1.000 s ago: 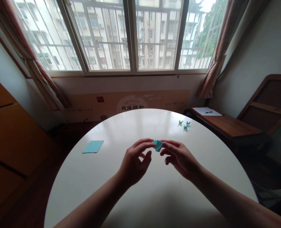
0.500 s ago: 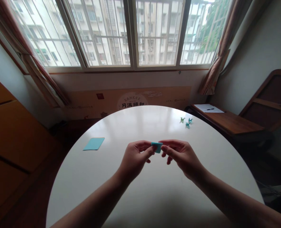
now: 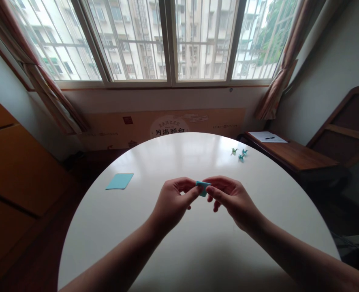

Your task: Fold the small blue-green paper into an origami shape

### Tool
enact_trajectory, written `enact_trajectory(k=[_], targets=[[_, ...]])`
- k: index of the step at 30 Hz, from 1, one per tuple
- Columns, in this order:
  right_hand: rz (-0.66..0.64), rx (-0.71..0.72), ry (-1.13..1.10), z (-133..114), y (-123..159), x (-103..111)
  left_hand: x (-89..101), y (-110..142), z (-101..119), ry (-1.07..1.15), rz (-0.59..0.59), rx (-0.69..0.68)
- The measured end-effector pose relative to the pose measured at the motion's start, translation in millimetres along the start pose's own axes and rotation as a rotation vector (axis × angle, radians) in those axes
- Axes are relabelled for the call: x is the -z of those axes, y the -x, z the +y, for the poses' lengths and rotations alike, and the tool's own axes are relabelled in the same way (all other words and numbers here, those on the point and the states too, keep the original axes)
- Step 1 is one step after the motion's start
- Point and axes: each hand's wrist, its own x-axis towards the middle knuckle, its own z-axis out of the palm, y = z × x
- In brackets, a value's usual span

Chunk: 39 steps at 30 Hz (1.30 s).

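A small folded piece of light blue paper (image 3: 203, 188) is held above the round white table (image 3: 197, 251), pinched from both sides. My left hand (image 3: 173, 202) grips its left edge between thumb and fingertips. My right hand (image 3: 231, 199) pinches its right edge the same way. Both hands hover near the table's middle, fingers curled.
A flat stack of blue paper (image 3: 119, 181) lies on the table's left side. Three small folded paper figures (image 3: 239, 153) stand at the far right of the table. A wooden side desk (image 3: 291, 156) with a sheet and pen is to the right; windows behind.
The left fingers have closed from a loose reach into a firm pinch on the paper, and the piece has turned flatter. The view has tilted slightly down.
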Motion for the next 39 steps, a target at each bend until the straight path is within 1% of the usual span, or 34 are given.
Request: enact_trajectory(k=[2, 4, 8, 11, 16, 19, 25, 30, 39], targets=[[0.013, 0.018, 0.005, 0.0, -0.4, -0.7, 0.9, 1.2, 0.3, -0.121, 0.014, -0.106], [0.042, 0.012, -0.009, -0.1, -0.9, -1.2, 0.9, 2.8, 1.2, -0.174, 0.039, -0.167], [0.117, -0.061, -0.131, -1.3, -1.1, -2.9, -0.3, 5.8, 4.0, -0.121, 0.074, -0.204], [0.090, -0.070, -0.164, -3.1, 0.4, -5.2, -0.8, 8.0, 6.7, -0.095, 0.108, -0.246], [0.017, -0.035, -0.128, -3.7, 4.6, -7.3, 0.4, 11.0, 10.8, -0.109, 0.163, -0.324], [0.003, -0.001, -0.107, -1.5, 6.4, -6.7, 1.2, 11.3, 11.5, -0.120, 0.170, -0.333], [0.028, 0.056, -0.085, 0.5, 8.4, -5.5, 0.9, 10.2, 11.6, -0.124, 0.161, -0.341], [0.015, 0.055, -0.079, -1.8, 10.2, -5.9, 1.2, 10.9, 13.0, -0.153, 0.157, -0.397], [0.020, 0.037, -0.111, -2.5, 11.3, -6.4, 1.3, 11.1, 12.3, -0.155, 0.150, -0.408]])
